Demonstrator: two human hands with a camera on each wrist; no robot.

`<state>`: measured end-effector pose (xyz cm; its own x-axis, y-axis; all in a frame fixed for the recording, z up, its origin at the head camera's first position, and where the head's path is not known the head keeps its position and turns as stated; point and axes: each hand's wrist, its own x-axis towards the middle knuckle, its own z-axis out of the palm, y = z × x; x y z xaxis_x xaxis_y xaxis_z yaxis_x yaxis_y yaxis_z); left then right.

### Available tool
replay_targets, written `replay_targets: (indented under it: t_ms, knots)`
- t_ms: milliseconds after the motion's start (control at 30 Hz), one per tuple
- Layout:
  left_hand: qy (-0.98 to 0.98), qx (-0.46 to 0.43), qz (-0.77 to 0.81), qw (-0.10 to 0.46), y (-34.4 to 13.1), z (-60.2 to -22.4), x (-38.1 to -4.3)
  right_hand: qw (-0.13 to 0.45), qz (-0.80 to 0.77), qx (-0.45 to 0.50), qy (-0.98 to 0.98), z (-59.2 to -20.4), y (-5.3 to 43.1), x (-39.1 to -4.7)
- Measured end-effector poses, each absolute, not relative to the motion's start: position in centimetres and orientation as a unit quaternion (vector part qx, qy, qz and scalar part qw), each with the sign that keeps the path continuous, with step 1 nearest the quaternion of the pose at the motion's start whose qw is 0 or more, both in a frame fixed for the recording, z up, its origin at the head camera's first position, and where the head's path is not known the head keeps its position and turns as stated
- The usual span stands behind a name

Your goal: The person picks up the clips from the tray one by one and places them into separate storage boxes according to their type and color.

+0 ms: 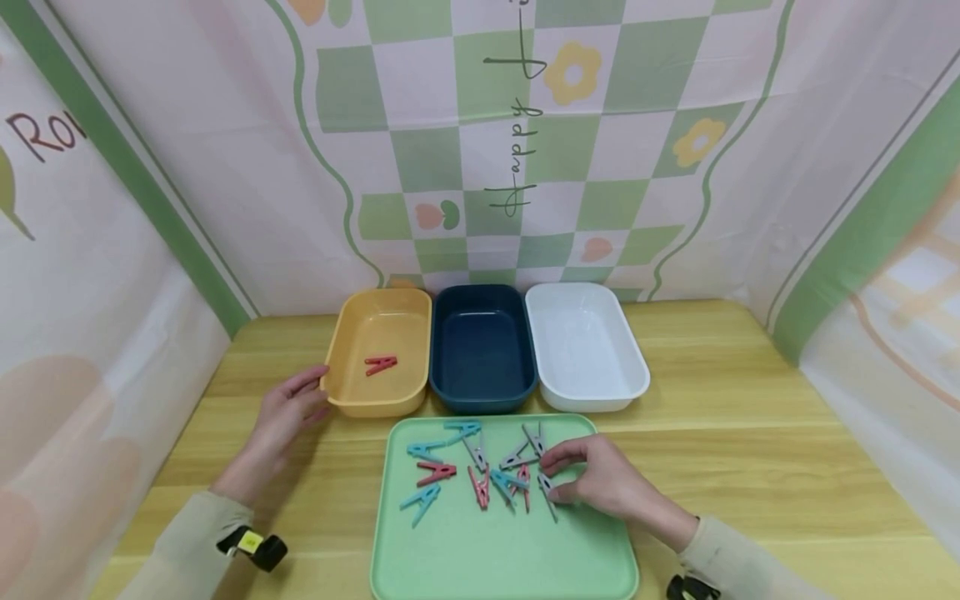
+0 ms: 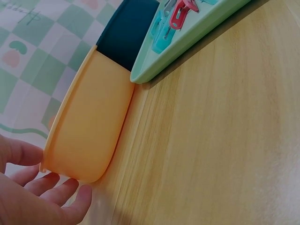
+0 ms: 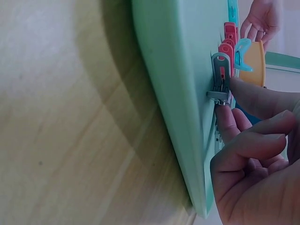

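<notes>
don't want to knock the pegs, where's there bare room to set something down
Free: inside the navy tub and white tub; table right of them, behind the right sleeve; the near end of the green tray, in front of the pegs. Crowded: the tray's far half, pegs packed left of the right grip. The yellow tub holds a red peg.

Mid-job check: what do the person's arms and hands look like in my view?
The left grip and right grip are bare hands without gloves. Both arms wear long beige sleeves, left and right. Near the left cuff is a black wrist device with a yellow patch; another dark device sits by the right cuff, partly cut off.
</notes>
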<state>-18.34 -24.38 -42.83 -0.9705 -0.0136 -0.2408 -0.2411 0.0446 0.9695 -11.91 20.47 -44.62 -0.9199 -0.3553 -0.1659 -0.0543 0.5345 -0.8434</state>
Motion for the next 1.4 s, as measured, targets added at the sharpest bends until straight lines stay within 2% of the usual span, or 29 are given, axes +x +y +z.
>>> replay_targets:
  t_ms: [600, 1100, 1267, 1400]
  knots:
    - [0.718, -0.092, 0.685, 0.082, -24.4, -43.0, -18.6, 0.138, -0.451, -0.119, 0.874, -44.5, 20.5, -11.6]
    - [0.717, -0.093, 0.686, 0.079, -24.4, -42.9, -18.5, 0.093, -0.422, -0.044, 0.901, -44.1, 20.9, -11.1]
    - [0.716, -0.094, 0.687, 0.079, -24.4, -43.0, -18.5, 0.082, -0.435, -0.063, 0.894, -44.2, 21.3, -11.0]
    - [0.715, -0.095, 0.688, 0.079, -24.4, -42.9, -18.5, 0.095, -0.457, -0.099, 0.879, -44.5, 21.8, -11.3]
